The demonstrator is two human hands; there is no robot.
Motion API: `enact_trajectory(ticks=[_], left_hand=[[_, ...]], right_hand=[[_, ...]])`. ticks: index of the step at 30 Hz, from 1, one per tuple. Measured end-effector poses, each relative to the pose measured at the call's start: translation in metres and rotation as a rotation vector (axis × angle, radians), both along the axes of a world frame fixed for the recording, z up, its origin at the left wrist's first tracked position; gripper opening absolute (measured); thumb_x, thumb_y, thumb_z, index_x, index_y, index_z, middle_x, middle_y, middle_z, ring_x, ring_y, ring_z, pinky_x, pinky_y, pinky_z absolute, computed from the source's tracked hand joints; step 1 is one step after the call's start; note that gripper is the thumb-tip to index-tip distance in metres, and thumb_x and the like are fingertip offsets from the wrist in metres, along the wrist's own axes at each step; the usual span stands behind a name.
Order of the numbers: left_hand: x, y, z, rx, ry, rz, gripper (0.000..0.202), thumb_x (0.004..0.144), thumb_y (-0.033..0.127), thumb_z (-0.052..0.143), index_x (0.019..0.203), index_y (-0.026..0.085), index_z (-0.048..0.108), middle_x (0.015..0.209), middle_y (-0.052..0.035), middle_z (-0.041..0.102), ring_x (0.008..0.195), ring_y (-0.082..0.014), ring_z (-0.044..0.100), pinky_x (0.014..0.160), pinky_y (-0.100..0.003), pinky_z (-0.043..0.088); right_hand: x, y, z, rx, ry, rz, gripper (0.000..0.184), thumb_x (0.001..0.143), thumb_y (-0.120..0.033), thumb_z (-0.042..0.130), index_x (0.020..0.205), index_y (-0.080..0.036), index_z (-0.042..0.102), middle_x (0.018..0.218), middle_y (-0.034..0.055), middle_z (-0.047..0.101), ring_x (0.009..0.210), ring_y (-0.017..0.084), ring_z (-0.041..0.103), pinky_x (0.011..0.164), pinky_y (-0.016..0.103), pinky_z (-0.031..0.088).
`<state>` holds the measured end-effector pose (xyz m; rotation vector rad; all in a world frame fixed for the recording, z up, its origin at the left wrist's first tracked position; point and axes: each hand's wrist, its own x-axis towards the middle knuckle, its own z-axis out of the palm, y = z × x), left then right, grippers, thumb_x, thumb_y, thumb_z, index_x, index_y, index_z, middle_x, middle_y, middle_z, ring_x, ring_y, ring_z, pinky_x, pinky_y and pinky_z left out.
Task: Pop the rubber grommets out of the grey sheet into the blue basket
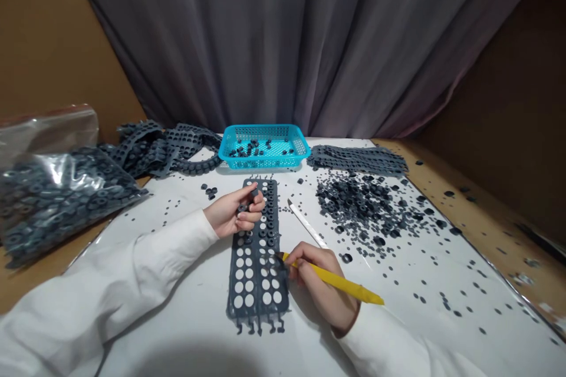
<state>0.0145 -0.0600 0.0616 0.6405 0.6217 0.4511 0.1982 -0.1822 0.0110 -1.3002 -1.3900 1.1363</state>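
Observation:
A dark grey rubber strip [256, 274] full of round holes lies lengthwise on the white table, some holes still filled with small rings. My left hand [234, 212] rests on its upper left edge, fingers curled round a few small dark rings. My right hand [321, 283] grips a yellow pen-like tool [342, 285], its tip touching the strip's right side near the middle.
A turquoise basket [264, 146] with several rings stands behind the strip. A pile of loose rings [362, 203] lies right, stacked strips [358, 159] beyond it, more strips [163, 147] back left. A clear bag of parts [53, 194] sits far left. A white stick [307, 225] lies beside the strip.

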Motion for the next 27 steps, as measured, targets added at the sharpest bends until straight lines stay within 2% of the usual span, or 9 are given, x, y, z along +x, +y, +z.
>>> enact_trajectory(ticks=[4, 6, 10, 13, 17, 21, 23, 26, 27], left_hand=[[0.004, 0.018, 0.011, 0.389, 0.284, 0.059, 0.036, 0.094, 0.037, 0.034, 0.065, 0.016, 0.041, 0.057, 0.0056, 0.033, 0.036, -0.003, 0.021, 0.032, -0.012, 0.019], [0.009, 0.047, 0.021, 0.641, 0.463, 0.2, 0.036, 0.092, 0.038, 0.037, 0.065, 0.016, 0.044, 0.057, 0.0044, 0.036, 0.037, -0.0041, 0.025, 0.034, -0.015, 0.022], [0.019, 0.127, 0.033, 0.833, 0.612, 0.434, 0.028, 0.086, 0.035, 0.051, 0.066, 0.016, 0.048, 0.057, 0.0036, 0.045, 0.047, -0.0069, 0.042, 0.049, -0.017, 0.037], [0.021, 0.169, 0.027, 0.929, 0.746, 0.476, 0.016, 0.07, 0.028, 0.067, 0.069, 0.015, 0.058, 0.073, -0.0034, 0.063, 0.077, -0.0169, 0.06, 0.074, -0.025, 0.045], [0.019, 0.182, 0.017, 1.043, 0.849, 0.452, 0.033, 0.067, 0.034, 0.066, 0.093, 0.014, 0.065, 0.114, -0.0131, 0.064, 0.117, -0.0306, 0.051, 0.098, -0.039, 0.036], [0.012, 0.136, 0.028, 1.263, 0.837, 0.409, 0.036, 0.071, 0.034, 0.063, 0.101, 0.015, 0.063, 0.129, -0.0117, 0.053, 0.125, -0.0271, 0.042, 0.104, -0.037, 0.031], [0.005, 0.084, 0.032, 1.392, 0.771, 0.275, 0.024, 0.07, 0.035, 0.067, 0.084, 0.016, 0.064, 0.102, -0.0069, 0.063, 0.101, -0.0218, 0.056, 0.092, -0.033, 0.041], [-0.013, -0.013, 0.022, 1.763, 0.526, -0.501, 0.022, 0.076, 0.04, 0.066, 0.082, 0.019, 0.062, 0.081, -0.0021, 0.062, 0.077, -0.0175, 0.055, 0.074, -0.031, 0.044], [-0.02, -0.043, 0.014, 1.809, 0.53, -0.599, 0.028, 0.073, 0.043, 0.069, 0.086, 0.019, 0.061, 0.082, -0.0025, 0.062, 0.076, -0.0186, 0.054, 0.072, -0.032, 0.043]], right_hand=[[-0.001, 0.001, -0.001, -0.003, 0.016, 0.003, 0.016, 0.074, -0.021, 0.045, 0.067, -0.016, 0.059, 0.054, -0.0002, 0.057, 0.051, 0.012, 0.05, 0.05, 0.023, 0.038], [-0.001, 0.002, -0.002, -0.007, 0.014, 0.001, 0.017, 0.073, -0.019, 0.044, 0.066, -0.017, 0.059, 0.055, 0.0, 0.058, 0.052, 0.012, 0.05, 0.051, 0.023, 0.038], [-0.001, 0.004, -0.008, -0.019, 0.031, -0.019, 0.016, 0.072, -0.017, 0.045, 0.067, -0.016, 0.06, 0.056, 0.0, 0.058, 0.053, 0.012, 0.051, 0.052, 0.023, 0.038], [0.0, 0.008, -0.014, -0.058, 0.125, -0.059, 0.016, 0.074, -0.018, 0.046, 0.069, -0.016, 0.06, 0.057, -0.0003, 0.057, 0.051, 0.011, 0.049, 0.05, 0.023, 0.036], [0.002, 0.013, -0.018, -0.068, 0.289, -0.124, 0.013, 0.079, -0.023, 0.051, 0.086, -0.016, 0.06, 0.059, -0.0009, 0.058, 0.05, 0.01, 0.047, 0.051, 0.023, 0.036], [0.002, 0.015, -0.018, -0.078, 0.378, -0.132, 0.015, 0.082, -0.029, 0.056, 0.091, -0.017, 0.059, 0.062, -0.0002, 0.061, 0.052, 0.01, 0.049, 0.054, 0.024, 0.038], [0.002, 0.016, -0.018, -0.086, 0.426, -0.164, 0.016, 0.083, -0.032, 0.058, 0.09, -0.017, 0.06, 0.066, 0.0006, 0.062, 0.053, 0.01, 0.05, 0.055, 0.024, 0.039], [0.003, 0.017, -0.015, -0.099, 0.493, -0.207, 0.021, 0.081, -0.036, 0.063, 0.091, -0.017, 0.063, 0.073, 0.003, 0.066, 0.058, 0.011, 0.055, 0.058, 0.026, 0.043], [0.002, 0.018, -0.013, -0.104, 0.496, -0.212, 0.024, 0.079, -0.037, 0.066, 0.092, -0.017, 0.064, 0.076, 0.0042, 0.067, 0.061, 0.012, 0.057, 0.061, 0.027, 0.045]])
